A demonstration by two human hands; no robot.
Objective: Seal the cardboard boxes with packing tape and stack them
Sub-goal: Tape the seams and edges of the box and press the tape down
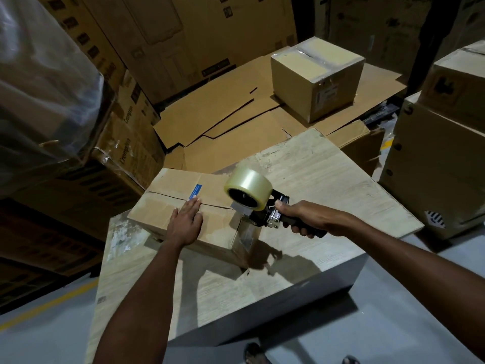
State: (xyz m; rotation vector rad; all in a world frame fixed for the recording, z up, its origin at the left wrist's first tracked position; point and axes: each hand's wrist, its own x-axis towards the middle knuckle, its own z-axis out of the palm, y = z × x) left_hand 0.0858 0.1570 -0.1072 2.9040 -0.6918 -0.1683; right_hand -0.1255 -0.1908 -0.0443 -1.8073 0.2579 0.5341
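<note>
A brown cardboard box [168,190] lies on a pale wooden table [328,179], its top flaps meeting along a seam with a small blue label. My left hand [185,223] presses flat on the box top, fingers straight, beside the seam. My right hand [299,219] grips the black handle of a tape dispenser [258,208] carrying a roll of clear tape [248,187]. The dispenser's mouth sits at the box's near right edge, and a strip of clear tape runs down the box's side. Another box [317,77], sealed with tape, stands on flattened cardboard behind.
Flattened cardboard sheets [223,119] cover the platform behind the table. Tall stacks of printed cartons [131,132] rise at the left and back. More cartons [435,153] stand at the right. Grey floor with a yellow line [47,308] lies below.
</note>
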